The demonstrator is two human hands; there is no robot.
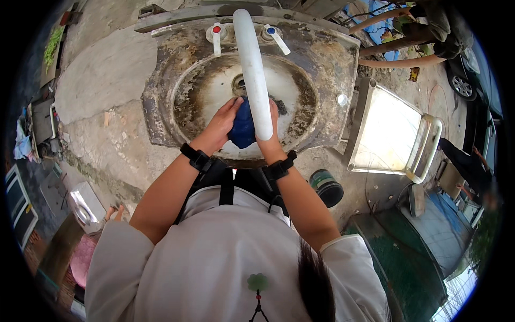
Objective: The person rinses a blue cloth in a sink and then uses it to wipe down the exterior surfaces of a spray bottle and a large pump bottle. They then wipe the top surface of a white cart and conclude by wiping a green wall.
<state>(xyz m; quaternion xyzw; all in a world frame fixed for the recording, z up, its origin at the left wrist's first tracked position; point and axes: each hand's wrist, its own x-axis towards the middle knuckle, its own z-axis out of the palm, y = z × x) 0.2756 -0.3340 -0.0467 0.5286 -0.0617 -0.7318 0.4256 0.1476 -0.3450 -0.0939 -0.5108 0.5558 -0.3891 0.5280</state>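
Observation:
A dark blue, soft-looking bundle, apparently cloth (241, 126), is held in the stained oval sink (191, 99), below the long white curved spout (252, 70). My left hand (220, 121) grips the bundle from the left, thumb uppermost. My right hand (270, 134) is on its right side, mostly hidden behind the spout, so its fingers cannot be made out. Red-marked (216, 40) and blue-marked (278, 40) tap levers flank the spout's base. A small dark grey mass (281, 107) lies in the basin right of the bundle.
A metal cart with a tube handle (383, 126) stands right of the sink, a dark bucket (326, 188) below it. Bare branches (397, 61) and a car (469, 86) are at upper right. Other people are at right (464, 158) and lower left (86, 252).

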